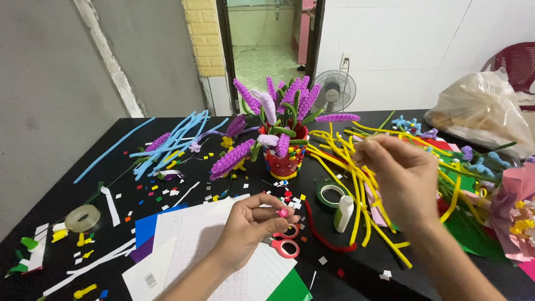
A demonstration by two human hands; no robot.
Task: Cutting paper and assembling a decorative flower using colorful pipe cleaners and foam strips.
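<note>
The left hand [248, 226] pinches a small pink fuzzy bead [283, 213] above gridded white paper sheets [195, 245]. Red-handled scissors [285, 241] lie just at its 3 o'clock. The right hand [402, 177], fingers closed, grasps a yellow pipe cleaner [356, 184] from the tangled pile. At 12 o'clock, farther off, stands a red pot [285, 159] of fuzzy purple flowers.

Fuzzy yellow pipe cleaners [356, 167], glossy black table [368, 262], smooth matt paper sheets [189, 234]
</note>
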